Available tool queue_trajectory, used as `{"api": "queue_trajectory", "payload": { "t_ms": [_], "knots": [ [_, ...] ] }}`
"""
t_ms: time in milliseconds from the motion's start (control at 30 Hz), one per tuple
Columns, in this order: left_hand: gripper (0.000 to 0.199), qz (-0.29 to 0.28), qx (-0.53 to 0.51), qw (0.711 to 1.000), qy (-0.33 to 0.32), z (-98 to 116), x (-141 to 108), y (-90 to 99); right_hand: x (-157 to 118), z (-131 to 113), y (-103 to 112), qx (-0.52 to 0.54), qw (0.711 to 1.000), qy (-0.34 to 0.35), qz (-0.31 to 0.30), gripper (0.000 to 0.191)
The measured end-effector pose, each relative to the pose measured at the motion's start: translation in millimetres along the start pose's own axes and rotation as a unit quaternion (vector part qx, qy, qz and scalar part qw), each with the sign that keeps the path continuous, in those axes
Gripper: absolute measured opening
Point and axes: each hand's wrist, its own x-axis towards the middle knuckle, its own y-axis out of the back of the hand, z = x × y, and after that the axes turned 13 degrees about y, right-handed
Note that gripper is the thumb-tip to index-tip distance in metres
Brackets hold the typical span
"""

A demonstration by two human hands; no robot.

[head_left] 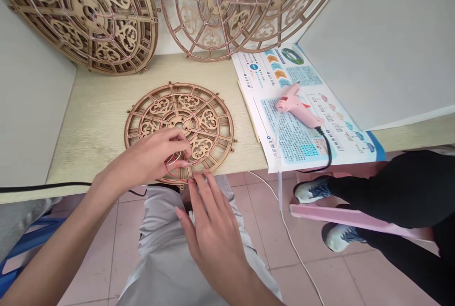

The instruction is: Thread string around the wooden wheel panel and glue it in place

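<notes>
A round bronze-coloured openwork frame (208, 119), with scrollwork panels and a ring hub, lies flat at the table's front edge. Over its near left part, my left hand (156, 154) is closed in a pinch on a thin reddish wire (172, 171), which loops below the fingers. The exact point of the grip is partly hidden. My right hand (213, 220) has its fingers stretched out, with the fingertips at the frame's near rim and the thumb apart. Reddish wire also runs along the frame's rings.
Similar round frames lean at the back left (106, 17) and back centre (218, 12). A pink glue gun (300, 107) with a clear glue stick (278, 154) lies on a printed sheet (265, 121). White panels flank the table (95, 102). Another person's legs (384, 192) are at right.
</notes>
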Motion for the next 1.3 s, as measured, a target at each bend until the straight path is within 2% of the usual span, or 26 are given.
{"api": "queue_trajectory", "payload": {
  "t_ms": [233, 467, 600, 767, 933, 1000, 1133, 1233, 1300],
  "knots": [
    [0.013, 0.056, 0.006, 0.998, -0.024, -5, -6, -14.1, 1, 0, -1, 0.007, 1.0, -0.015, 0.012, 0.04],
    [0.012, 0.067, 0.01, 0.997, -0.044, -7, -7, -16.2, -1, 2, -3, 0.008, 1.0, -0.007, 0.023, 0.04],
    [0.013, 0.058, -0.005, 0.997, -0.048, -7, -6, -13.9, -6, 11, -6, 0.083, 0.996, -0.006, 0.045, 0.037],
    [0.01, 0.034, -0.011, 0.999, -0.021, -4, -7, -8.8, -4, 29, -4, 0.196, 0.976, -0.033, 0.09, 0.038],
    [0.018, -0.004, -0.026, 1.0, -0.008, -4, -9, -0.4, 3, 36, -1, 0.218, 0.97, -0.026, 0.106, 0.031],
    [0.024, -0.003, -0.027, 1.0, -0.008, -5, -14, 3.0, 2, 35, -2, 0.213, 0.971, -0.009, 0.112, 0.03],
    [0.061, 0.074, -0.015, 0.997, 0.031, -3, -39, 8.1, -3, 33, -6, 0.2, 0.973, 0.005, 0.112, 0.031],
    [0.075, 0.213, -0.008, 0.97, 0.114, 9, -65, 3.8, -5, 33, -8, 0.199, 0.974, 0.001, 0.108, 0.032],
    [0.075, 0.313, 0.001, 0.93, 0.192, 20, -80, -5.8, -5, 33, -8, 0.201, 0.974, 0.0, 0.109, 0.032]
  ]
}}
